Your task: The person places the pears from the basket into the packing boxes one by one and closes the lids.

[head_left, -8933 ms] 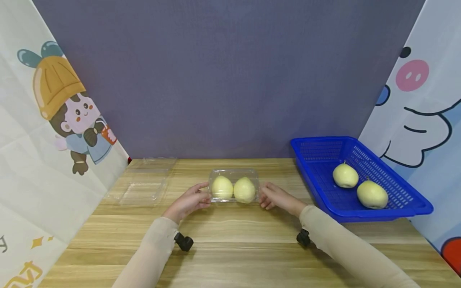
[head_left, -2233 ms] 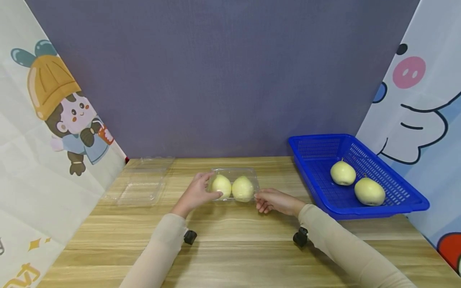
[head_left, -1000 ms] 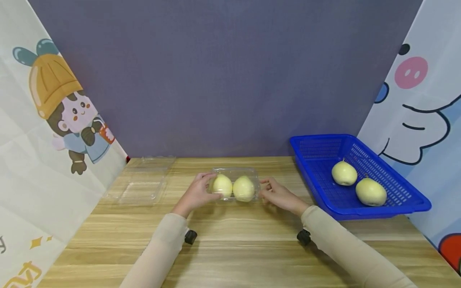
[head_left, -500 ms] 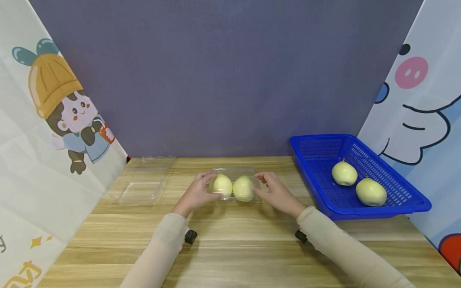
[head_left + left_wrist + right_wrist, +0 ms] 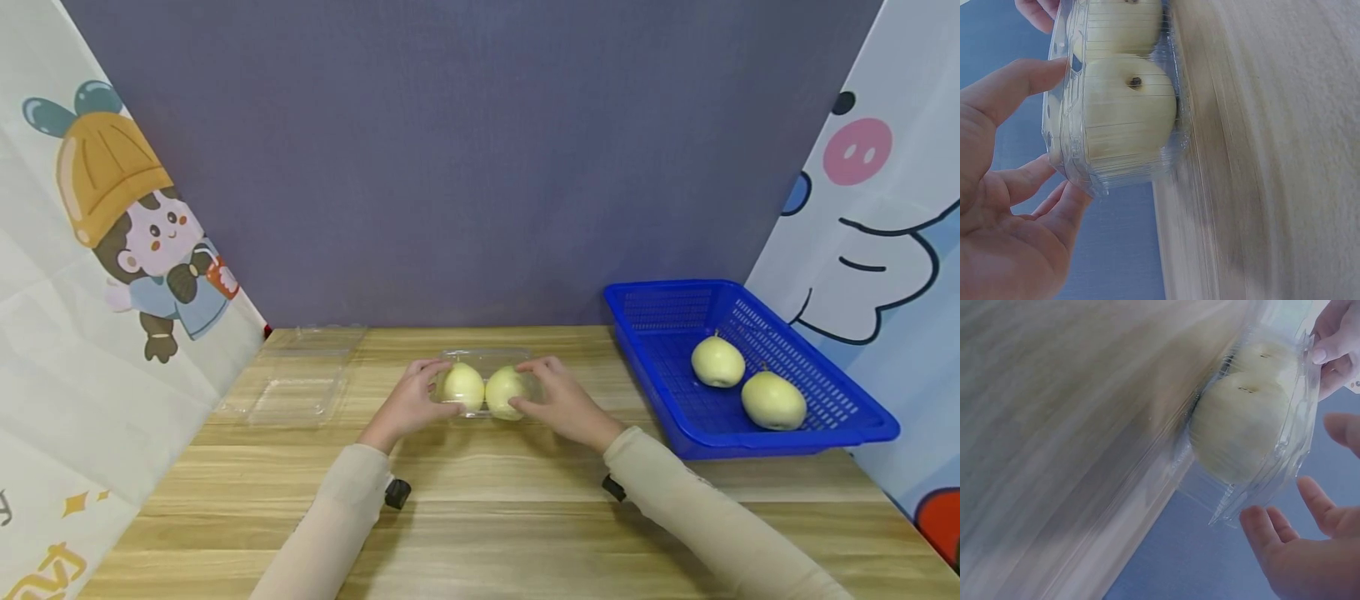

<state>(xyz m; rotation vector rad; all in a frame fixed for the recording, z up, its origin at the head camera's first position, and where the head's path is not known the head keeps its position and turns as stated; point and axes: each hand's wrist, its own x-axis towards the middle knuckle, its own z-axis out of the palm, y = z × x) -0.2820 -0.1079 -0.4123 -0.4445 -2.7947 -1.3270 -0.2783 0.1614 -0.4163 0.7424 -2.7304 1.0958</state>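
In the head view a clear plastic clamshell box (image 5: 487,360) with its lid down stands mid-table, with a left pear (image 5: 463,388) and a right pear (image 5: 504,392) inside, both pale yellow. My left hand (image 5: 411,402) holds the box's left end, thumb on the near rim and fingers toward the far side. In the left wrist view the thumb (image 5: 1041,75) presses the lid's rim. My right hand (image 5: 566,404) arches over the right end. The right wrist view shows its fingers (image 5: 1260,531) spread beside the lid's edge, the thumb (image 5: 1344,431) apart from it.
An open clear plastic clamshell (image 5: 296,392) lies at the table's back left. At the right stands a blue plastic basket (image 5: 652,400) holding two more pears (image 5: 772,400). A grey-blue panel (image 5: 480,167) rises behind the wooden table (image 5: 480,517).
My left hand has shifted from beside the box onto its left end. Over the last second my right hand has moved left from the right side, over the lid. The box has hardly moved.
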